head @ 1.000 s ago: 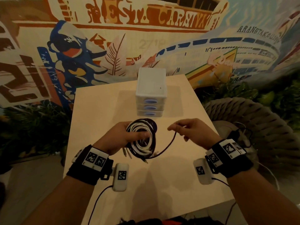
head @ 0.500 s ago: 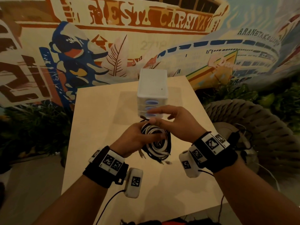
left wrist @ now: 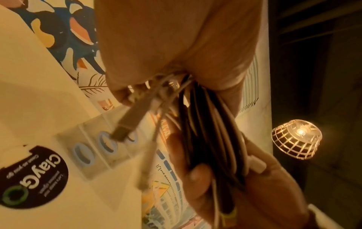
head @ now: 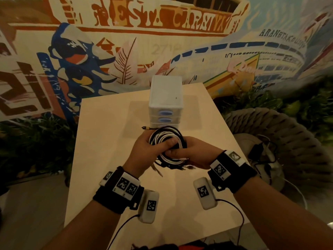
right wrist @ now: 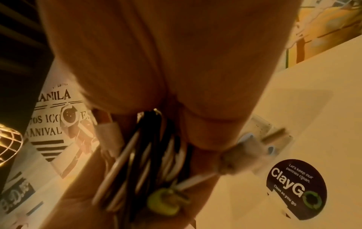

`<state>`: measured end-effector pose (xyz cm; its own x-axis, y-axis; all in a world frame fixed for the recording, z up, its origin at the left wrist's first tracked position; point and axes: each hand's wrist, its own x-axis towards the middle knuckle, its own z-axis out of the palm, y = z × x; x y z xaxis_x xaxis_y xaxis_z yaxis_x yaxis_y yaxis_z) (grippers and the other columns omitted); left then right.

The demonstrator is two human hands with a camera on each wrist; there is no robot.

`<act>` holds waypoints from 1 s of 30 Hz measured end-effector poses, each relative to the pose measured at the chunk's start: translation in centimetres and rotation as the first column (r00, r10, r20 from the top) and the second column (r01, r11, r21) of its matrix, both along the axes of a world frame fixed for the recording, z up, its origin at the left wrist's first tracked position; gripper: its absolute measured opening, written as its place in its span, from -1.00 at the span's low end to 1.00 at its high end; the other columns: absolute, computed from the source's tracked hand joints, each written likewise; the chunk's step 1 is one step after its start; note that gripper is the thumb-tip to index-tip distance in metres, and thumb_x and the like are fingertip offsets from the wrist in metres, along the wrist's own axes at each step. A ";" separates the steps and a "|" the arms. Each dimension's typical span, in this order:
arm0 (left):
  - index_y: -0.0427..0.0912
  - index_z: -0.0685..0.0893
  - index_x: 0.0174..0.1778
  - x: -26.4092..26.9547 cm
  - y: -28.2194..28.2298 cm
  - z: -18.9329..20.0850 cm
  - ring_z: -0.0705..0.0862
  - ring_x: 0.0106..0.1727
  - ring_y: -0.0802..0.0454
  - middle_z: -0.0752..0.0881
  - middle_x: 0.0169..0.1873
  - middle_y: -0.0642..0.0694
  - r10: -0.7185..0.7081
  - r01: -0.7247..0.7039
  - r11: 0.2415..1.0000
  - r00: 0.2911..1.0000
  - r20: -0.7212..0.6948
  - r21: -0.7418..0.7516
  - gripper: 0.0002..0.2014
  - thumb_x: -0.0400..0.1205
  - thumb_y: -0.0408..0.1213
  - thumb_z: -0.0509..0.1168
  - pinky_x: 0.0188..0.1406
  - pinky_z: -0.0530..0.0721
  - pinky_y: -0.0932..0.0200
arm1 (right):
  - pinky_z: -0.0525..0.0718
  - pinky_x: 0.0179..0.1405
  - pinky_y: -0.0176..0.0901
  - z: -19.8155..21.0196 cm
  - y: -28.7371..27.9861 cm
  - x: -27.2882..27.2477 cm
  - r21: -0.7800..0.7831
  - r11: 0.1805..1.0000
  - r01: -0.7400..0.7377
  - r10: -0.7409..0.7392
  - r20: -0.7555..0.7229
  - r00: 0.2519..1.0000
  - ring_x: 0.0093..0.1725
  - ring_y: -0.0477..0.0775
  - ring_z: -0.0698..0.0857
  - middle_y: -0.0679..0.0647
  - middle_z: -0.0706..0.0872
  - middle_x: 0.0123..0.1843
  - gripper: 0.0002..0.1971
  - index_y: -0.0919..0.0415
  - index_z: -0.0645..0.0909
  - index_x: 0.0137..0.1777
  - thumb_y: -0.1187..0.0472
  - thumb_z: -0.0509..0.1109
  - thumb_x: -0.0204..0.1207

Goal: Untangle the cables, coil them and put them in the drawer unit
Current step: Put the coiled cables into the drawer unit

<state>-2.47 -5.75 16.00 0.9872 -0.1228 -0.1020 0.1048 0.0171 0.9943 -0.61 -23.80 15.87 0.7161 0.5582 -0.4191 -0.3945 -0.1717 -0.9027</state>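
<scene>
Presently both hands — left hand [head: 144, 152], right hand [head: 196, 156] — are grasping the coiled cables [head: 167, 141]; drawer unit [head: 165, 98] is standing just beyond the grip.

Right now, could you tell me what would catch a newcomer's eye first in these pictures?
Probably the coil of black and white cables, gripped by the left hand and right hand above the table. Just behind stands the white drawer unit, drawers closed, before a bright mural.

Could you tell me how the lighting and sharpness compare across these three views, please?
Head view: dim, warm, sharp on the cable coil, and it bends toward the edges. Left wrist view: the dangling plug is smeared and a lamp glares. Right wrist view: soft; the sticker is readable.
</scene>
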 end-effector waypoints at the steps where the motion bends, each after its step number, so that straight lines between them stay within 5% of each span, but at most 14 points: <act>1: -0.17 0.80 0.26 -0.1 0.1 0.0 0.83 0.19 -0.13 0.87 0.10 -0.14 -0.019 0.017 0.999 0.998 -0.058 -0.046 -0.67 0.57 -0.26 0.54 0.19 0.79 -0.04 | 0.72 0.07 0.22 -0.1 -0.1 0.0 0.000 1.000 -0.005 0.005 -0.003 1.000 0.06 0.45 0.79 0.37 0.82 0.10 -0.65 0.28 0.72 0.27 0.17 0.58 0.54; 4: -0.29 0.72 0.35 -0.2 0.8 0.0 0.77 0.28 -0.31 0.81 0.21 -0.33 -0.213 0.187 0.972 0.958 -0.193 -0.143 -0.61 0.63 -0.21 0.45 0.28 0.76 -0.16 | 0.68 -0.29 -0.12 0.5 -0.3 -0.2 -0.048 0.995 -0.089 0.090 0.024 0.996 -0.28 0.09 0.77 0.19 0.82 -0.18 -0.79 0.35 0.70 0.17 0.26 0.51 0.61; 7: -0.19 0.72 0.37 -0.1 1.3 0.0 0.79 0.26 -0.24 0.82 0.21 -0.25 -0.278 0.268 0.960 0.939 -0.203 -0.074 -0.63 0.67 -0.14 0.42 0.30 0.74 -0.28 | 0.66 -0.31 -0.26 1.5 -0.6 0.2 -0.194 0.961 -0.197 0.212 0.064 0.975 -0.29 -0.06 0.78 0.01 0.84 -0.20 -0.83 0.22 0.73 0.15 0.22 0.53 0.60; 11: -0.15 0.75 0.33 -0.3 0.6 -0.5 0.82 0.20 -0.20 0.85 0.16 -0.19 -0.181 0.178 0.983 0.968 -0.172 -0.032 -0.60 0.61 -0.05 0.46 0.24 0.76 -0.38 | 0.56 -0.33 -0.06 2.1 -1.1 1.3 -0.288 0.939 -0.186 0.186 -0.028 0.982 -0.32 0.18 0.69 0.35 0.78 -0.18 -0.65 0.34 0.77 0.11 0.07 0.62 0.50; 13: -0.15 0.77 0.31 -0.2 0.2 -0.7 0.83 0.19 -0.19 0.86 0.13 -0.18 -0.077 0.073 0.997 0.988 -0.137 -0.033 -0.58 0.59 -0.02 0.48 0.26 0.74 -0.39 | 0.35 -0.49 -0.10 2.0 -1.3 1.6 -0.337 0.934 -0.116 0.129 0.017 0.992 -0.48 0.14 0.48 0.30 0.65 -0.34 -0.53 0.39 0.75 0.05 -0.07 0.64 0.45; 15: -0.17 0.75 0.33 -0.1 0.0 -0.8 0.83 0.20 -0.18 0.85 0.14 -0.18 0.016 -0.022 0.998 0.994 -0.106 -0.058 -0.55 0.58 -0.01 0.50 0.29 0.73 -0.36 | 0.38 -0.55 -0.13 1.9 -1.5 1.6 -0.227 0.974 0.020 -0.011 0.042 0.999 -0.51 0.09 0.51 0.15 0.70 -0.37 -0.55 0.33 0.74 0.09 -0.10 0.56 0.52; 17: -0.19 0.76 0.32 0.0 0.0 -0.8 0.82 0.22 -0.17 0.85 0.16 -0.17 0.086 -0.092 0.992 0.993 -0.078 -0.087 -0.55 0.59 -0.01 0.50 0.32 0.72 -0.33 | 0.73 -0.27 -0.02 1.6 -1.9 1.3 -0.021 0.984 0.174 -0.175 -0.047 0.983 -0.23 0.18 0.79 0.17 0.85 -0.12 -0.47 0.20 0.72 0.24 -0.21 0.48 0.47; 20: -0.19 0.79 0.27 0.1 0.1 -0.5 0.82 0.21 -0.12 0.86 0.13 -0.14 0.207 -0.217 0.967 0.975 -0.083 -0.133 -0.56 0.55 -0.01 0.51 0.30 0.74 -0.25 | 0.75 0.27 0.19 -0.1 -3.1 0.7 0.126 0.938 0.323 -0.300 -0.174 0.938 0.22 0.23 0.81 0.22 0.81 0.26 -0.29 0.10 0.63 0.44 -0.33 0.41 0.40; 24: -0.20 0.77 0.27 0.5 0.4 -0.4 0.85 0.14 -0.10 0.87 0.08 -0.13 0.300 -0.317 0.935 0.946 -0.122 -0.157 -0.61 0.59 -0.06 0.47 -0.06 0.85 -0.05 | 0.81 0.17 0.09 -2.4 -2.8 -1.1 0.181 0.897 0.403 -0.378 -0.155 0.913 0.17 0.28 0.83 0.22 0.83 0.21 -0.52 0.16 0.61 0.42 0.03 0.45 0.53; 27: -0.14 0.78 0.26 0.6 0.7 -0.8 0.84 0.17 -0.16 0.86 0.12 -0.15 0.247 -0.266 0.952 0.959 -0.136 -0.149 -0.59 0.57 0.00 0.48 0.08 0.82 -0.30 | 0.82 -0.08 -0.11 -2.8 -2.2 -1.0 0.261 0.811 0.524 -0.518 -0.095 0.850 -0.07 0.16 0.82 0.23 0.81 0.04 -0.71 0.33 0.63 0.39 0.32 0.30 0.71; 30: -0.17 0.74 0.32 0.6 1.0 -0.7 0.83 0.17 -0.23 0.84 0.16 -0.22 0.160 -0.189 0.963 0.974 -0.162 -0.189 -0.67 0.68 -0.12 0.41 0.01 0.82 -0.37 | 0.78 -0.14 -0.16 -2.3 -2.1 -0.2 0.229 0.822 0.522 -0.548 0.069 0.833 -0.14 0.11 0.78 0.18 0.80 -0.10 -0.76 0.34 0.69 0.31 0.35 0.29 0.73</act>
<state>-1.89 -4.72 15.28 0.9718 0.0172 -0.2351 0.2237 0.2470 0.9428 -0.82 -25.93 13.61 0.9645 0.1308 -0.2293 -0.2534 0.2149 -0.9432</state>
